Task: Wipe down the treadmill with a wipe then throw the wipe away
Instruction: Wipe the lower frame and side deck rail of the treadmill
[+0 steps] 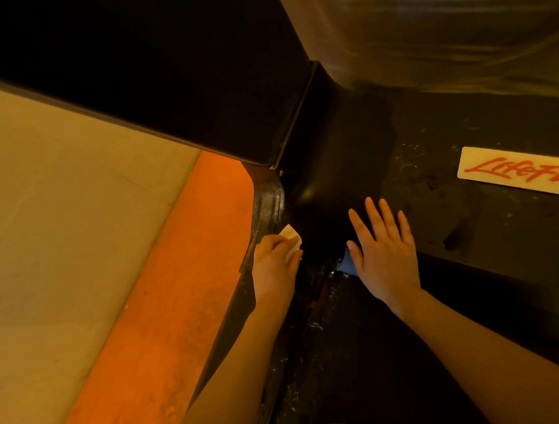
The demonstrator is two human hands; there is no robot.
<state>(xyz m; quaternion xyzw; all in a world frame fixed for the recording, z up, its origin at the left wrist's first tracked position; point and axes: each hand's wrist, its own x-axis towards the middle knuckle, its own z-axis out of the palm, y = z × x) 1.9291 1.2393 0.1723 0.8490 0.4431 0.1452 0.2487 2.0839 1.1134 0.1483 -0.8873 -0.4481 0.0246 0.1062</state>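
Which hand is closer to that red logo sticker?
The right hand. It lies flat on the dark cover, left of and below the sticker; the left hand grips the wipe farther left.

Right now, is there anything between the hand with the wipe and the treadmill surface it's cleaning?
Nothing visible: the left hand holds the wipe directly against the treadmill base edge. The right hand rests flat beside it, apart.

Just left of the left hand, an orange floor stripe running diagonally. Further left, beige floor. Well beyond the right hand, a pale glossy surface, blurred.
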